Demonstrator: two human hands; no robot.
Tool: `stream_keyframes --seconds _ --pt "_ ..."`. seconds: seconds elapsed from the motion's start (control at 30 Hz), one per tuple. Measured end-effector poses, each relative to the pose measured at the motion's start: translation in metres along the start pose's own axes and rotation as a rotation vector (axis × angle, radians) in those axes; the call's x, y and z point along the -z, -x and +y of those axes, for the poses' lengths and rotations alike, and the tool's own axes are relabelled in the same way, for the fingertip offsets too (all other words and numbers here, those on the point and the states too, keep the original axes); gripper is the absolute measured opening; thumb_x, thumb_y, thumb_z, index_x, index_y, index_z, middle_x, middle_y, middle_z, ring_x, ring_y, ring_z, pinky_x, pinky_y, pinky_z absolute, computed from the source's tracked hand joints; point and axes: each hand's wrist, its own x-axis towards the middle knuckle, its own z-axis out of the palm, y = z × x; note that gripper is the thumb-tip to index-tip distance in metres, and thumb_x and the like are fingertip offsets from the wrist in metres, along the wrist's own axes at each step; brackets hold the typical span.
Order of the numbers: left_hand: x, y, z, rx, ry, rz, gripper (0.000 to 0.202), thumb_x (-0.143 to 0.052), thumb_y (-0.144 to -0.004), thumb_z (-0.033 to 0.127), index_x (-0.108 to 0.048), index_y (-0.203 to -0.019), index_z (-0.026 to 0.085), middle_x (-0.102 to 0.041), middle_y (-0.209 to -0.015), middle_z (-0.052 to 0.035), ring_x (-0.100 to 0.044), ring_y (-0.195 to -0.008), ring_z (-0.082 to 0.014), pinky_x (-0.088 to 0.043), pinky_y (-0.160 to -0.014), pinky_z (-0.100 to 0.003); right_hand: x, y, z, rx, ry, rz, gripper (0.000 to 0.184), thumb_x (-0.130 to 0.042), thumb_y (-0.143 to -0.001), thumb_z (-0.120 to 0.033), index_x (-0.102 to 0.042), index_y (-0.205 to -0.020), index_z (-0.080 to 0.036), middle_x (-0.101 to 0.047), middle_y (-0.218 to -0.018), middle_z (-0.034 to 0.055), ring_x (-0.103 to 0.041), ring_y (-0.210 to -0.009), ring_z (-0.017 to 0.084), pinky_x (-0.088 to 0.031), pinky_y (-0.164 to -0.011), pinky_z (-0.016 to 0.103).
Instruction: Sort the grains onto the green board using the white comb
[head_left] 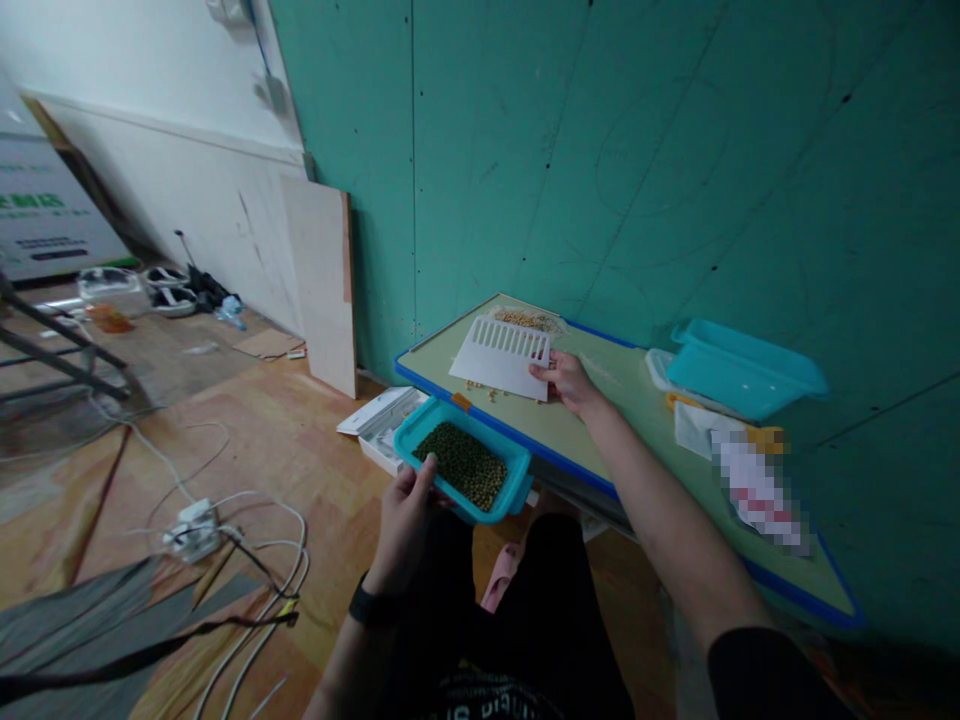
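My left hand (409, 505) grips the near left side of a turquoise plastic container (517, 485), its thumb over the rim. Green beans (459, 463) cover the bottom of it, and it hangs in front of the table's near edge. With fingers closed at its right end, my right hand (564, 380) holds a white slotted scraper (491, 362) tilted over the tabletop. Several yellowish beans (484, 387) lie loose along the scraper's near edge. Behind its slots is a clear bag or tray of yellowish beans (525, 319); which it is I cannot tell.
The pale green table (600, 415) has a blue edge and meets a green wall. Toward its right end are another turquoise container (750, 370), a white lid and a blurred packet (761, 495). An opened white box (386, 425) sits below left. Cables and a power strip (196, 530) lie on the floor.
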Motion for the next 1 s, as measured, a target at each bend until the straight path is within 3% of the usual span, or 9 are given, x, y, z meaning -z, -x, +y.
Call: stream_keyframes --seconds 0.33,0.7,1.0 --pt "0.0023 -0.0014 -0.0014 0.008 0.003 -0.016 0.050 -0.081 -0.070 0.063 -0.062 -0.071 0.017 -0.061 -0.054 0.0022 -0.057 -0.047 -0.0127 -0.047 -0.048 -0.024 0.0005 0.0018 -0.0009 -0.023 0.009 -0.020 0.048 -0.086 -0.054 -0.035 -0.070 -0.097 -0.021 -0.076 -0.079 0.0034 -0.067 -0.061 0.021 -0.055 -0.054 0.033" --pt "0.0038 -0.0019 -0.0034 0.005 0.017 -0.015 0.046 -0.082 -0.070 0.059 -0.070 -0.078 0.016 -0.065 -0.058 0.0002 -0.057 -0.048 -0.0138 -0.045 -0.048 -0.025 0.0000 0.0041 -0.0031 -0.016 -0.003 -0.044 0.047 -0.088 -0.051 -0.034 -0.068 -0.093 -0.021 -0.074 -0.075 0.0020 -0.064 -0.057 0.019 -0.051 -0.050 0.029" --pt "0.0042 -0.0028 -0.0037 -0.008 -0.020 -0.014 0.047 -0.080 -0.073 0.061 -0.066 -0.072 0.016 -0.063 -0.055 0.0006 -0.057 -0.046 -0.0133 -0.044 -0.047 -0.024 -0.0017 0.0053 -0.0071 -0.014 -0.012 -0.016 0.049 -0.089 -0.048 -0.034 -0.069 -0.091 -0.021 -0.075 -0.077 0.0029 -0.065 -0.061 0.020 -0.052 -0.054 0.031"
